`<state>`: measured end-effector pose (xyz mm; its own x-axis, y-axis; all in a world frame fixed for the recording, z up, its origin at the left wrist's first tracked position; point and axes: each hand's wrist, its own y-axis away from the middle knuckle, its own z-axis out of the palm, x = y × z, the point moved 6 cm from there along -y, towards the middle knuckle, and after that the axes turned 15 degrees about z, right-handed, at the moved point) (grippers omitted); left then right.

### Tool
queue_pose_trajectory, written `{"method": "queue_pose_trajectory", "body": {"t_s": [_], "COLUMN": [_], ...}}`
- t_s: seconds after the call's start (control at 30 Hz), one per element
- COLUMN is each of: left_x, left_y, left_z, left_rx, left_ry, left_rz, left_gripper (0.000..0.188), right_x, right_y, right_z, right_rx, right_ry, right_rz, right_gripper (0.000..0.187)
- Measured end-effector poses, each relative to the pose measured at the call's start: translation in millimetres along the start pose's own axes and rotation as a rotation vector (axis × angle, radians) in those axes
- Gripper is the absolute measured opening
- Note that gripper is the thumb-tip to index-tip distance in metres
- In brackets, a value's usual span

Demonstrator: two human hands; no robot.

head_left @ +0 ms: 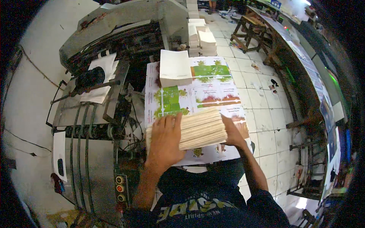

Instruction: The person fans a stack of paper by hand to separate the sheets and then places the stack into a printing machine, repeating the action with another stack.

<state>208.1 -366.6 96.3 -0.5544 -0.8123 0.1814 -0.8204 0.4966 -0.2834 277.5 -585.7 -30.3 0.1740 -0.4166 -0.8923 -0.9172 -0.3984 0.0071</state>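
Between my two hands is a thick stack of cream paper sheets (203,130), its layered edges turned toward me and slightly tilted. My left hand (166,138) lies over the stack's left end, fingers pointing away from me. At the opposite end, my right hand (232,131) presses against the side, its fingers partly hidden behind the paper. The stack is over a table covered with printed sheets (218,99) in green, brown and white. Farther back on that cover sits another neat stack of white paper (175,68).
A large grey printing machine (114,34) stands at the left, with belts and a button panel (120,188) near me. More white paper stacks (201,40) rise beyond the table. To the right are a tiled floor (262,114), a wooden stand (251,30) and a long bench (300,57).
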Motion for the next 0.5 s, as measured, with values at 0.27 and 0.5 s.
{"method": "queue_pose_trajectory", "body": {"t_s": [0.27,0.5], "left_x": [-22.3,-6.0], "left_y": [10.0,19.0], "left_z": [27.7,28.8], "left_rx": [-0.12,-0.207], "left_ry": [0.078,0.308], "left_rz": [-0.086,-0.209], "left_gripper": [0.12,0.13], "right_x": [-169.1,-108.2], "right_y": [31.7,20.9], "right_z": [-16.8,75.1], "right_rx": [-0.064,-0.111], "right_ry": [0.446,0.853], "right_rz": [-0.097,-0.301], "right_gripper": [0.147,0.091]}}
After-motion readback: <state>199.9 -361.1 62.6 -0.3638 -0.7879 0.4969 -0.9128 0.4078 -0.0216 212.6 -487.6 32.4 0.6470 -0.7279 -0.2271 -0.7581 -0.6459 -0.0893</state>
